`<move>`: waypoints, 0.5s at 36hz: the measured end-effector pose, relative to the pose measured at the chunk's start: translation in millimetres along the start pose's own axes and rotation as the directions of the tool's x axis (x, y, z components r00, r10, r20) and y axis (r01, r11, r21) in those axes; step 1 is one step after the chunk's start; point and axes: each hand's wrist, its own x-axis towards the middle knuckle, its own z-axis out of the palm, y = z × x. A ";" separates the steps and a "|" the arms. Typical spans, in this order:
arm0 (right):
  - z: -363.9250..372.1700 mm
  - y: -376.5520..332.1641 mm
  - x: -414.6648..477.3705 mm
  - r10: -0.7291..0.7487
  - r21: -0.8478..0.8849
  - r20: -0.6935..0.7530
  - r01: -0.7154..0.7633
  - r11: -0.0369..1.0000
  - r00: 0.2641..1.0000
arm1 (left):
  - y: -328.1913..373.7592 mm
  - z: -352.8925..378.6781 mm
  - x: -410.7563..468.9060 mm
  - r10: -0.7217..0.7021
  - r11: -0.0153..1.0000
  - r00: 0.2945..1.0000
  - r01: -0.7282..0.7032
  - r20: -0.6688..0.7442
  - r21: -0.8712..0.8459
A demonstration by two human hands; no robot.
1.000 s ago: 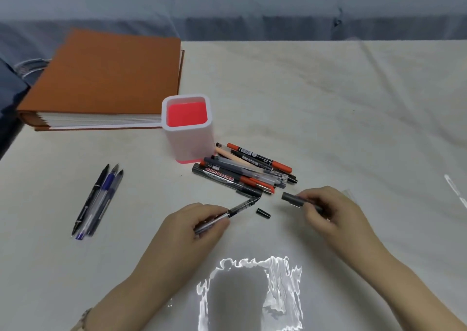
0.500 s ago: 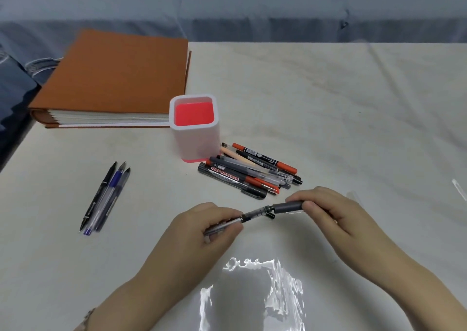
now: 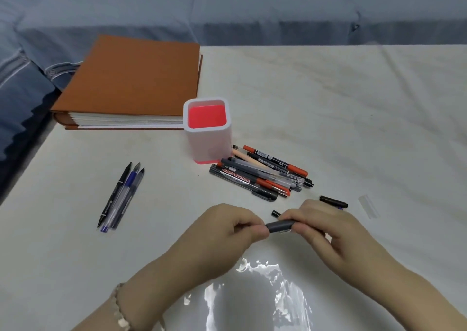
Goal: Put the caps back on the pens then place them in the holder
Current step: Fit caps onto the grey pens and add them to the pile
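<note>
Hands are pressing a grey cap [image 3: 281, 225] onto a pen near the table's [image 3: 353, 118] six-o'clock edge, left hand [image 3: 227, 229] pinching the hidden barrel, right hand [image 3: 321, 227] clamping the cap. At twelve o'clock, the holder [image 3: 207, 131] is standing empty. Capping appears barely begun: loose caps [image 3: 333, 201] are lying at one o'clock, three uncapped pens [image 3: 121, 197] at nine.
</note>
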 end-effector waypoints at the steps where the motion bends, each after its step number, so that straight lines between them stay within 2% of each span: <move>1: 1.5 0.7 -0.6 -0.020 -0.058 0.067 0.024 0.998 0.998 | -0.7 -3.3 0.2 -0.048 0.999 0.996 0.047 0.075 0.025; 3: 9.1 1.0 -0.1 -0.044 -0.267 0.157 0.085 0.960 0.987 | -2.1 -7.4 -0.6 -0.080 0.986 0.983 0.053 0.166 0.160; 5: 20.2 1.9 1.7 -0.037 -0.410 0.147 0.095 0.907 0.988 | -7.9 -8.7 -3.5 -0.089 0.954 0.984 0.040 0.152 0.296; 7: 28.2 2.7 5.5 0.001 -0.411 0.062 0.025 0.912 0.998 | -21.1 -11.2 -6.5 -0.086 0.931 0.996 0.073 0.021 0.359; 9: 32.3 6.4 11.3 0.051 -0.364 -0.052 -0.067 0.929 0.997 | -41.5 -17.9 -10.6 -0.028 0.907 0.983 0.102 -0.182 0.409; 12: 32.9 17.0 22.2 0.124 -0.334 -0.225 -0.196 0.922 0.967 | -76.8 -35.4 -17.5 0.059 0.847 0.888 0.198 -0.457 0.494; 15: 27.6 19.3 33.9 0.208 -0.302 -0.337 -0.315 0.900 0.918 | -98.3 -53.7 -23.5 0.035 0.784 0.802 0.348 -0.597 0.514; 18: 23.9 23.5 47.0 0.271 -0.319 -0.376 -0.398 0.860 0.886 | -108.0 -63.3 -26.9 -0.029 0.742 0.765 0.447 -0.643 0.499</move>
